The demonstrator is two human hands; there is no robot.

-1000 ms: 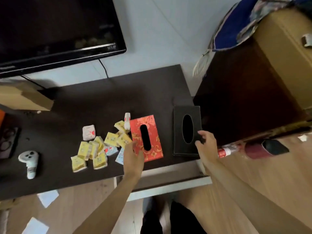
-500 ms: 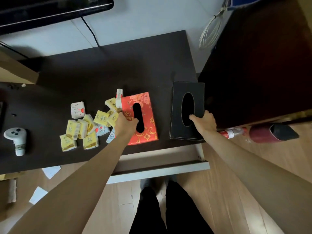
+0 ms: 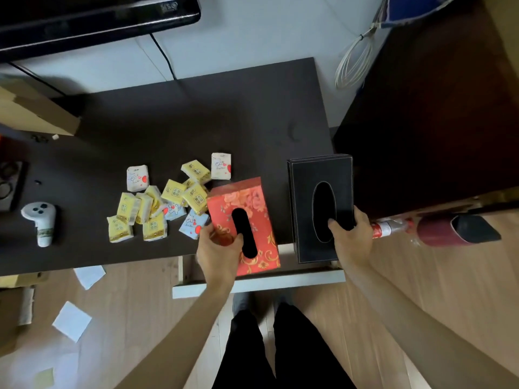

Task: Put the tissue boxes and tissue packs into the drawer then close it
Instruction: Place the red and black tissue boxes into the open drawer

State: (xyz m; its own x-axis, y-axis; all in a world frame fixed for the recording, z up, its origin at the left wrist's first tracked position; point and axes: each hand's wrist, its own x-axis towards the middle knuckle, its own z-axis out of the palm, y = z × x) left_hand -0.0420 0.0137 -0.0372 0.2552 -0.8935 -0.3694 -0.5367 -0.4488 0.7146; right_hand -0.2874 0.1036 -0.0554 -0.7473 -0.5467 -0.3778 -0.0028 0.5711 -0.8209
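Observation:
My left hand [image 3: 220,249] grips the near left corner of a red floral tissue box [image 3: 247,209], thumb at its oval slot; the box is lifted and hangs partly over the open drawer [image 3: 261,282]. My right hand [image 3: 352,237] grips the near right side of a black tissue box [image 3: 320,175], thumb in its slot; this box also overhangs the drawer. Several small yellow, white and blue tissue packs [image 3: 157,203] lie scattered on the dark table [image 3: 196,122] to the left of the red box.
A white controller [image 3: 42,220] lies at the table's left. A TV [image 3: 92,21] and a cardboard box [image 3: 33,113] stand at the back. A dark cabinet [image 3: 435,108] rises on the right, with a red bottle [image 3: 438,228] on the floor. Paper scraps [image 3: 73,321] litter the floor.
Both hands closed on the tissue boxes and pulled them toward me, off the table's front edge and over the open drawer. The camera tilted further down.

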